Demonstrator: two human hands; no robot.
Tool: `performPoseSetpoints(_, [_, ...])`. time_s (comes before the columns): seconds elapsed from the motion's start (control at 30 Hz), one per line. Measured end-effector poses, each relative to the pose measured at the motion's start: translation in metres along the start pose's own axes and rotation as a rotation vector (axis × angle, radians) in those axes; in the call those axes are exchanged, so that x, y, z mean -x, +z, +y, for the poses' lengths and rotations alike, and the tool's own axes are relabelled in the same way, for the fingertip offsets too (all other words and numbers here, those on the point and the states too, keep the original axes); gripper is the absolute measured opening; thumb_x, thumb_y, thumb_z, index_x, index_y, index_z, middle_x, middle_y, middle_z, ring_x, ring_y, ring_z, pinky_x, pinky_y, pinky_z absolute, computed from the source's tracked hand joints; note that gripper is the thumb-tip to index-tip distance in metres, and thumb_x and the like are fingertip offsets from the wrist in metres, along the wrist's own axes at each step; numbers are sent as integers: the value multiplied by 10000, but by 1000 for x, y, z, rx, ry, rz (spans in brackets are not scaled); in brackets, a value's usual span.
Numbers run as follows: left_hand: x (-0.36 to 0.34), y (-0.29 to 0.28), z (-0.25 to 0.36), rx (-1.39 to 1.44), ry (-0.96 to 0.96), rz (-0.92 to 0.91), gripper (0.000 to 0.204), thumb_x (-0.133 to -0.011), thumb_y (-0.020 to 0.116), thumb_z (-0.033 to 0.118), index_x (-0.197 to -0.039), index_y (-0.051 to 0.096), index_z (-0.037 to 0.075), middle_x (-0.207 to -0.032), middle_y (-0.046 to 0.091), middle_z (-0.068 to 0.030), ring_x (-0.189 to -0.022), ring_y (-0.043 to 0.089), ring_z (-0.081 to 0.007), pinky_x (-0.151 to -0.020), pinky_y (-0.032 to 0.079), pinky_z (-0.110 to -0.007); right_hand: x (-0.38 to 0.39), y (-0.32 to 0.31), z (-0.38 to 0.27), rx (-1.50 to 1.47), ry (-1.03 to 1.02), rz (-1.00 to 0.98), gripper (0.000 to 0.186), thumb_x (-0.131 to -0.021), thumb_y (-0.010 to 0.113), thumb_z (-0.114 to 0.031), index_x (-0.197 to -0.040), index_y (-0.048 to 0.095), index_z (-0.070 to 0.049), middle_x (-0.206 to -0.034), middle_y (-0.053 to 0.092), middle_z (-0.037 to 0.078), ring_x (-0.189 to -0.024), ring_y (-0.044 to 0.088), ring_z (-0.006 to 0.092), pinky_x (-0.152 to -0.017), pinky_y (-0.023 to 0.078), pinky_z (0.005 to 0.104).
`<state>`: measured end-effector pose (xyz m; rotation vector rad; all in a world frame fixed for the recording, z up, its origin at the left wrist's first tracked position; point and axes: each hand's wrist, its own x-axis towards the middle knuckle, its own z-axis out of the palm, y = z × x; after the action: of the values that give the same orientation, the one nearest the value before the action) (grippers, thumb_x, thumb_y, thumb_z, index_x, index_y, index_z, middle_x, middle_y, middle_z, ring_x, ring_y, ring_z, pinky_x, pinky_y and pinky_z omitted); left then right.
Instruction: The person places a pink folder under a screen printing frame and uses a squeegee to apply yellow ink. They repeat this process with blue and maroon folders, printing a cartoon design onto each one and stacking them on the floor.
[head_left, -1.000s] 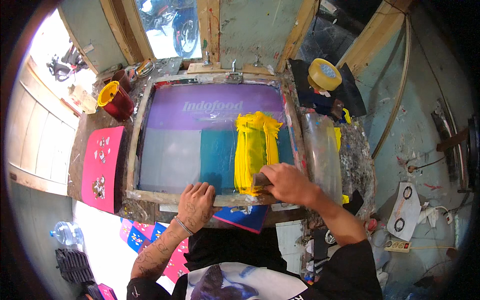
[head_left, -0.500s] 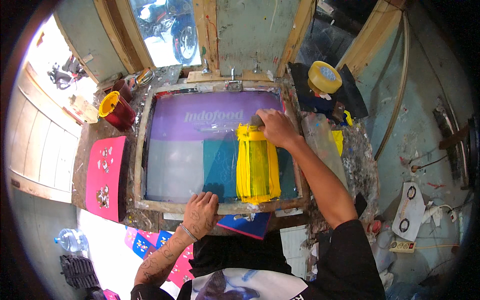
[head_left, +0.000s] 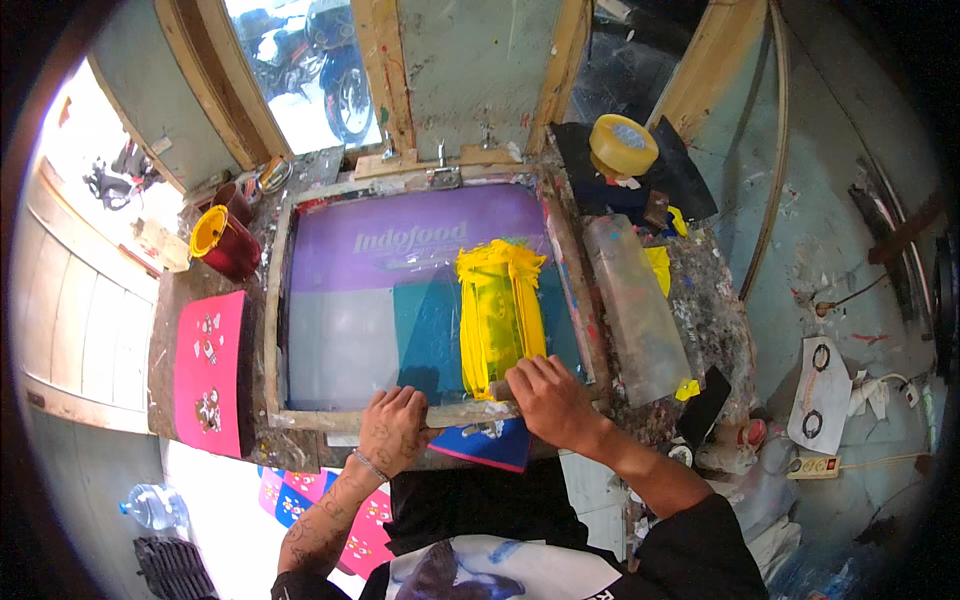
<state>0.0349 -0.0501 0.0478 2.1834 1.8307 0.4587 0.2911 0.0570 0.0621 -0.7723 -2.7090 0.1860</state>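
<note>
The squeegee (head_left: 501,391), a brown block mostly covered by the fingers, is at the near end of a band of yellow ink (head_left: 471,340) on the right half of the framed screen (head_left: 273,330), close to the near rail. The right hand (head_left: 552,402) has its fingers curled closed about the squeegee. The left hand (head_left: 393,430) has its fingers bent over the near rail, gripping it left of the ink. The screen's wooden frame acts as a shallow tray, the ink lying on the mesh within it. A blue sheet (head_left: 485,445) protrudes under the near rail. Left of the frame lies a pink printed sheet (head_left: 210,375); beyond it stands a dark red pot (head_left: 237,258), yellow coating its rim and inside, fill level not determinable. Just behind is a brown cup (head_left: 234,201), contents not visible. At lower left, a clear bottle (head_left: 155,507) with a blue cap lies on its side, contents unconfirmed
</note>
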Motion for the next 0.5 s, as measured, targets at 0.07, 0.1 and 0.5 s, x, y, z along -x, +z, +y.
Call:
performPoseSetpoints(0.07, [2, -20, 3, 26, -14, -8, 413, -676, 881, 321, -869, 604, 84, -828, 603, -65, -847, 633, -296, -763, 482, -413, 2, -13, -9, 19, -43, 56, 281, -885, 696, -245, -983, 597, -1, -910, 607, 170, -910, 615, 355, -810, 476, 476])
performPoseSetpoints(0.1, [-2, -41, 6, 36, -26, -41, 417, -672, 892, 340, -861, 624, 82, -829, 620, -67, -847, 644, -305, -755, 494, -422, 0, -20, -11, 22, -55, 164, 458, -887, 720, -440, -968, 594, -7, -887, 591, 170, -867, 608, 349, -785, 467, 495])
performPoseSetpoints(0.5, [-1, 16, 18, 45, 221, 153, 583, -872, 748, 405, -1298, 629, 24, -1335, 633, -166, -1305, 547, -376, -1169, 324, -566, -184, -228, 22, 149, 74, 426, 771, -889, 585, -714, -724, 648, 36, -715, 644, 292, -713, 664, 468, -682, 540, 522])
